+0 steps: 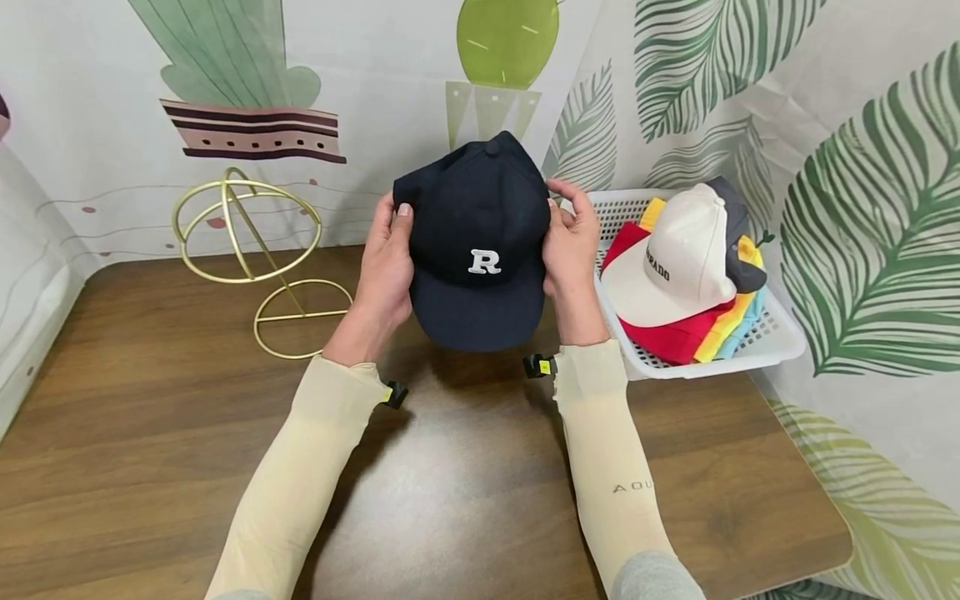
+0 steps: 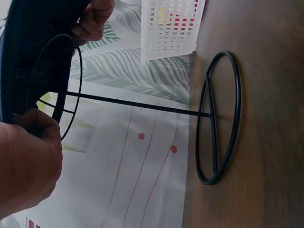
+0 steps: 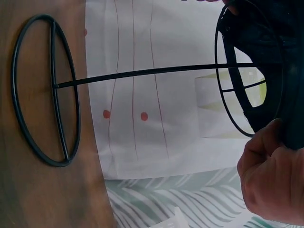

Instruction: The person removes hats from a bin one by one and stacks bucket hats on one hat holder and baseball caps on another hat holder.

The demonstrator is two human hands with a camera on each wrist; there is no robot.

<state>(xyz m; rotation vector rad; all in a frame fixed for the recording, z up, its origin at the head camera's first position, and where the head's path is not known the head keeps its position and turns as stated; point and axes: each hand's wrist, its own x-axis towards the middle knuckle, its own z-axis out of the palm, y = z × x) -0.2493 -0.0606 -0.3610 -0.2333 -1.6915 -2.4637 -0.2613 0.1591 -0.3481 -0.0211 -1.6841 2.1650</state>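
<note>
A navy baseball cap (image 1: 468,200) with a white letter R faces me, brim down, in the head view. My left hand (image 1: 386,267) grips its left side, thumb on the outside. On the opposite side my right hand (image 1: 570,246) pinches the edge between thumb and fingers. Both wrist views show a black wire hat stand (image 2: 137,104) below the cap, its top ring (image 3: 216,57) up at the cap's opening. The round base (image 3: 16,95) of this stand rests on the table. From the head, the cap hides the stand.
A gold wire hat stand (image 1: 258,277) stands left on the wooden table (image 1: 442,483). At the right, a white plastic basket (image 1: 783,342) holds a white cap (image 1: 690,250) and several red, yellow, blue and dark grey ones. A patterned cloth (image 1: 375,50) hangs behind the table.
</note>
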